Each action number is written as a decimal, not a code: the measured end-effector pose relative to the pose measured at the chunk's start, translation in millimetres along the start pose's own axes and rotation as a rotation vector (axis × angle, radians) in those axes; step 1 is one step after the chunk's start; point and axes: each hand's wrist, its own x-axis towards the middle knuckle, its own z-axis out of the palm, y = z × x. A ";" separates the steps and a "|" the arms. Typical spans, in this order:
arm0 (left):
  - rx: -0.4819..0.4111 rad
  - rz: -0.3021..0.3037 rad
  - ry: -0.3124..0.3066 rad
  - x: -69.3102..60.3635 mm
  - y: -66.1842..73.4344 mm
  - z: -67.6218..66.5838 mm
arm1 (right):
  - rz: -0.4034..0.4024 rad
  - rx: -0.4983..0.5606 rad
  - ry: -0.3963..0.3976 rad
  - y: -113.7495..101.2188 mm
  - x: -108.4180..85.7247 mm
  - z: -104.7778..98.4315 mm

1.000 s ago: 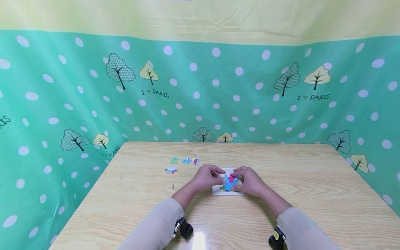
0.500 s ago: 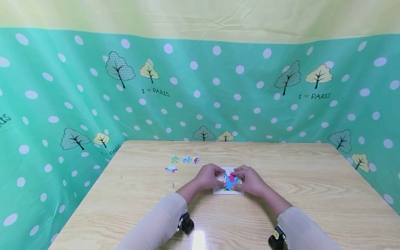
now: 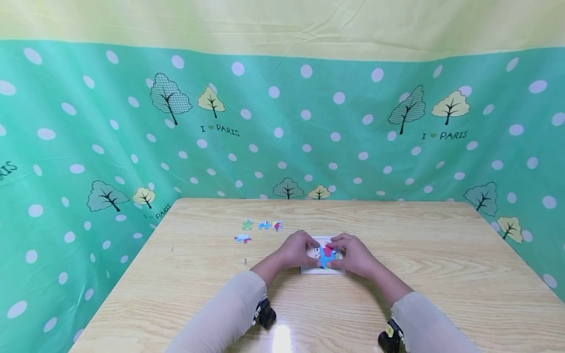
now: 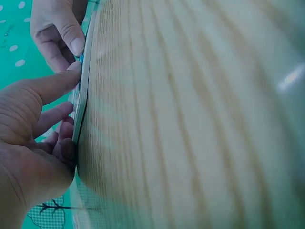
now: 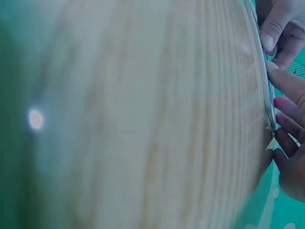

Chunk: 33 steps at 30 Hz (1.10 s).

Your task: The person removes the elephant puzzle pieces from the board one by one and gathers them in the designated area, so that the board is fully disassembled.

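A small white-framed jigsaw puzzle board (image 3: 323,270) lies on the table in the head view, with joined pieces showing a blue and pink picture (image 3: 326,254). My left hand (image 3: 296,250) is over its left side, thumb and forefinger apart on the pieces. From the right, my right hand (image 3: 355,256) touches the pieces the same way. In the left wrist view, the left thumb (image 4: 57,85) lies nearly straight on the board's surface, the other fingers loosely bent. The right thumb (image 5: 286,82) touches the board in the right wrist view. Both hands hide parts of the puzzle.
Several loose puzzle pieces lie to the left of the board, among them a green piece (image 3: 247,225), a blue piece (image 3: 264,225) and a white and pink piece (image 3: 242,239). A green dotted curtain (image 3: 282,122) hangs behind the wooden table (image 3: 419,235).
The left hand has shifted very slightly, its thumb now lower on the pieces and covering the green patch seen earlier. The right hand, board and loose pieces stay nearly in place.
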 end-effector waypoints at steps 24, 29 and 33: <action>-0.020 -0.039 -0.052 5.4 6.2 -0.6 | -0.007 0.016 -0.007 2.0 0.2 -0.4; -0.047 -0.034 -0.038 4.3 8.0 -0.7 | 0.004 0.027 -0.003 1.1 0.8 -0.1; -0.063 -0.031 -0.030 3.7 9.1 -1.5 | 0.009 0.035 -0.003 0.7 1.3 -0.1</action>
